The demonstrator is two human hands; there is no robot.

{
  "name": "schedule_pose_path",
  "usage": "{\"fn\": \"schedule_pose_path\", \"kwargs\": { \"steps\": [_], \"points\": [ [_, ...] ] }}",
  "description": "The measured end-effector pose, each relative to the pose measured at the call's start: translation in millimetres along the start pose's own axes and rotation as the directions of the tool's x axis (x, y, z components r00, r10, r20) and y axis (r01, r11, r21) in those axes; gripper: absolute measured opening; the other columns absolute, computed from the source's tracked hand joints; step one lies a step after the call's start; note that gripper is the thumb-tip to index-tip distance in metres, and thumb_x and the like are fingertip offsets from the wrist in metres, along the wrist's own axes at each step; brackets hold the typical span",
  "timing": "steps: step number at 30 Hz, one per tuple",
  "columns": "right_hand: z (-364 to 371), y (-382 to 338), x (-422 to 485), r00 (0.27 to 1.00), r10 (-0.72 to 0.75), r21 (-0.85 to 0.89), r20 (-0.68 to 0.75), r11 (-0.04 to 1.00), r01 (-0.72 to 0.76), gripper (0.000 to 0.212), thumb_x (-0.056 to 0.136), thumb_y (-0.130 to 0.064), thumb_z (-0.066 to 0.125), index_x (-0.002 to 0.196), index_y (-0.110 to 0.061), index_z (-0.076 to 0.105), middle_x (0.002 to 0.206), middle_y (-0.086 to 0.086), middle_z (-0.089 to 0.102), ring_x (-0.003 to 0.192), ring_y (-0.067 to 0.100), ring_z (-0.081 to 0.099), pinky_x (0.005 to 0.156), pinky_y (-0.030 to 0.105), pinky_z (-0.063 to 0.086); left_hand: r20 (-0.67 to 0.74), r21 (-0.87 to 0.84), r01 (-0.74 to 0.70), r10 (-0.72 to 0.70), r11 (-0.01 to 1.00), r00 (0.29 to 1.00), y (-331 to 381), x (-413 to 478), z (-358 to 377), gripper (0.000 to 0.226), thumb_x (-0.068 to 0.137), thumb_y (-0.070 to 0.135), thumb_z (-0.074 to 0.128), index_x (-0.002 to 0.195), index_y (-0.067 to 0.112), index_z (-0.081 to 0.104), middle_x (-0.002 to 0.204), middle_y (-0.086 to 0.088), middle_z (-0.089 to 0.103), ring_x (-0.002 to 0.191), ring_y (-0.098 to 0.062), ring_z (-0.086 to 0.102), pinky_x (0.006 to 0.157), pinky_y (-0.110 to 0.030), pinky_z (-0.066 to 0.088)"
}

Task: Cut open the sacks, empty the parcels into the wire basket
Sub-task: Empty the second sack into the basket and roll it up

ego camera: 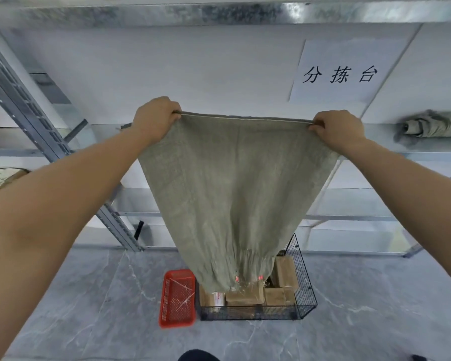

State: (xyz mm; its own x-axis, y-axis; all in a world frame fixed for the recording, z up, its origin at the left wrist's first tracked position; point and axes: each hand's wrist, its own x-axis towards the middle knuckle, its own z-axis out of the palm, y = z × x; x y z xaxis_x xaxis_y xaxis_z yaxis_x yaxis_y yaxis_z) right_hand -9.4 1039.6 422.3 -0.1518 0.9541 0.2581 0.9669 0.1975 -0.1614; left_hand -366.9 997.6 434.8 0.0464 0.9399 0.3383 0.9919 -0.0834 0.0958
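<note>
Both hands were clamped on the sack (235,191). The left hand (155,121) gripped one corner of its stitched seam and the right hand (336,128) the other, high and well apart. The sack hung mouth-down over the wire basket (305,277) on the floor, where brown parcels (287,272) lay. I'd judge it wanted a firm shake, mouth inside the basket's walls and clear of the red tray (177,298) just beside. A wall sign (341,71) read "分拣台".
</note>
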Motion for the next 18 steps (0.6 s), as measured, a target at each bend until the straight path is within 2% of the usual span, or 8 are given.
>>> {"fn": "schedule_pose_path", "kwargs": {
  "steps": [5, 9, 12, 15, 18],
  "points": [
    [-12.3, -7.5, 4.5, 0.995, -0.013, 0.038, -0.096, 0.999, 0.017, 0.029, 0.094, -0.024, 0.044, 0.112, -0.009, 0.06, 0.113, 0.018, 0.062, 0.107, 0.036, 0.054, 0.081, 0.039, 0.043, -0.02, 0.034, -0.003, 0.004, 0.999, 1.0, -1.6, 7.7, -13.8, 0.028, 0.097, 0.018, 0.041, 0.111, 0.004, 0.06, 0.108, -0.021, 0.057, 0.103, -0.038, 0.052, 0.083, -0.042, 0.043],
    [-28.3, -6.5, 9.8, 0.985, -0.008, -0.005, -0.175, 1.0, 0.008, 0.03, 0.095, -0.027, 0.043, 0.109, -0.007, 0.06, 0.107, 0.019, 0.063, 0.1, 0.038, 0.057, 0.076, 0.038, 0.043, -0.02, 0.026, 0.014, -0.014, 1.0, 1.0, -2.8, 9.9, -24.5, 0.028, 0.097, 0.019, 0.041, 0.111, 0.004, 0.059, 0.11, -0.021, 0.059, 0.105, -0.037, 0.052, 0.084, -0.043, 0.044],
    [-32.7, 0.2, 9.6, 0.995, 0.04, -0.056, -0.092, 0.997, -0.045, 0.033, 0.096, -0.032, 0.042, 0.11, -0.008, 0.06, 0.109, 0.019, 0.063, 0.101, 0.037, 0.057, 0.073, 0.035, 0.039, -0.01, -0.002, 0.067, -0.067, 0.998, 0.998, -4.9, 6.4, -25.5, 0.026, 0.096, 0.021, 0.044, 0.11, 0.005, 0.059, 0.112, -0.019, 0.06, 0.107, -0.036, 0.052, 0.085, -0.042, 0.043],
    [-35.9, 1.6, 7.9, 0.997, 0.056, -0.009, -0.043, 0.998, -0.057, 0.032, 0.096, -0.03, 0.042, 0.112, -0.01, 0.06, 0.111, 0.015, 0.062, 0.103, 0.034, 0.056, 0.073, 0.033, 0.039, -0.002, -0.065, 0.136, -0.136, 0.989, 0.991, -4.0, 6.8, -30.5, 0.025, 0.094, 0.023, 0.049, 0.109, 0.004, 0.056, 0.109, -0.022, 0.061, 0.102, -0.037, 0.053, 0.081, -0.039, 0.043],
    [-46.0, -5.2, 10.1, 0.996, 0.091, 0.053, -0.004, 0.994, -0.091, 0.033, 0.094, -0.031, 0.046, 0.102, -0.006, 0.066, 0.095, 0.014, 0.063, 0.091, 0.032, 0.057, 0.067, 0.03, 0.04, 0.045, -0.17, 0.152, -0.147, 0.974, 0.988, 4.4, 7.1, -38.2, 0.029, 0.091, 0.025, 0.055, 0.107, 0.001, 0.054, 0.105, -0.022, 0.06, 0.098, -0.035, 0.053, 0.079, -0.036, 0.041]
  ]
}}
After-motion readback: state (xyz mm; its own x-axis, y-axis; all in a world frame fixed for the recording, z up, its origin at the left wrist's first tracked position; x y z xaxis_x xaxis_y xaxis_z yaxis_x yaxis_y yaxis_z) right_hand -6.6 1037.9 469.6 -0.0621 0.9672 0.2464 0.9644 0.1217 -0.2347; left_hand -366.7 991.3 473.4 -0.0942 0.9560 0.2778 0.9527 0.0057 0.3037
